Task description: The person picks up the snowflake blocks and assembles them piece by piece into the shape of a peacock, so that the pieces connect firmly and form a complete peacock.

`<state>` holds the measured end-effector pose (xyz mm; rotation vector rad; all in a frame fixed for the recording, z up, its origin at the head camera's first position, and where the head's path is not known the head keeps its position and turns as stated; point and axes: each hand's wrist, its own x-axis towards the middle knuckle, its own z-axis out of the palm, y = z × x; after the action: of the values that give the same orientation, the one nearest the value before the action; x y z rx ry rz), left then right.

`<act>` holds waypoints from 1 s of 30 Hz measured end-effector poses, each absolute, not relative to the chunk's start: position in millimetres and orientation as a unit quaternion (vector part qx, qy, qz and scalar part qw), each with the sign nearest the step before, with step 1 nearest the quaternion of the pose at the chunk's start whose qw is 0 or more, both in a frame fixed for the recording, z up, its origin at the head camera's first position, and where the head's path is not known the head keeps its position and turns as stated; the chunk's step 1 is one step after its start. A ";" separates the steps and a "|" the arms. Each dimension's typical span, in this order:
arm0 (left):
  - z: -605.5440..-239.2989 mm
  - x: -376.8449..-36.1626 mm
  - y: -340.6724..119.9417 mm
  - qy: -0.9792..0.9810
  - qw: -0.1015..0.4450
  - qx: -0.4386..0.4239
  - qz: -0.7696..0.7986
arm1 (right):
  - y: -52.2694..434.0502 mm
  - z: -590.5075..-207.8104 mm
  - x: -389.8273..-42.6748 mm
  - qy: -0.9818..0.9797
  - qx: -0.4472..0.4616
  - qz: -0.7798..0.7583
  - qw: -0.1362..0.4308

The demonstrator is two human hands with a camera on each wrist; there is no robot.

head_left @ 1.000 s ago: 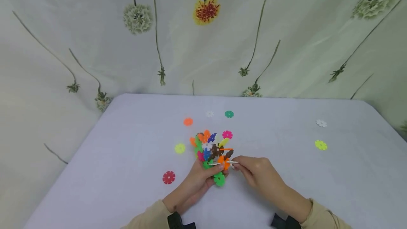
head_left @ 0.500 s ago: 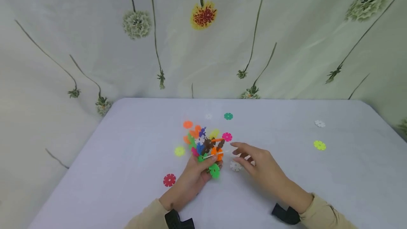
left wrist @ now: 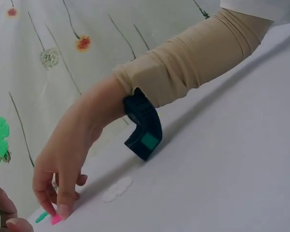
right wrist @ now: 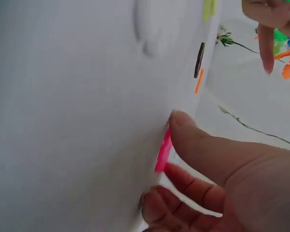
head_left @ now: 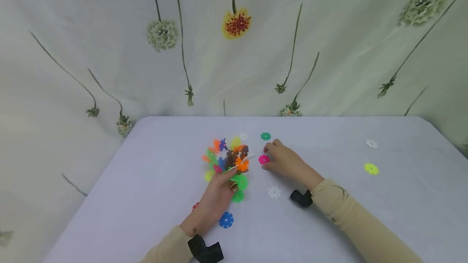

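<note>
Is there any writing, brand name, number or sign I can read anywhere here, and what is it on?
None: no readable text in any view.
The black wrist strap carries a plain teal square, with no letters on it.
The pink flower disc at the right hand and the cluster of discs held by the left hand are unmarked.
The flowered backdrop has no words.

Left hand [head_left: 215, 198] holds a multicoloured disc cluster [head_left: 228, 159] mid-bench; right hand [head_left: 283, 159] pinches a pink disc [head_left: 263, 159] lying just beside it
</note>
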<state>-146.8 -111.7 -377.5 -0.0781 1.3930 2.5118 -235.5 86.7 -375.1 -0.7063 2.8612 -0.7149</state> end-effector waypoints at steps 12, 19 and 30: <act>-387.6 -148.6 -100.9 0.519 0.123 -0.019 0.846 | 107.6 -371.4 -191.0 0.785 -0.230 -0.536 0.211; -392.9 -143.3 -95.8 0.535 0.115 0.007 0.837 | 106.4 -369.3 -145.5 0.571 -0.099 -0.744 0.334; -395.5 -135.4 -95.4 0.599 0.107 0.039 0.793 | 99.8 -365.9 -137.2 0.545 -0.069 -0.760 0.348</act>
<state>-135.4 -95.4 -395.5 0.1138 1.7634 2.3331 -137.2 99.8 -365.9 -0.1777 1.4137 -1.9699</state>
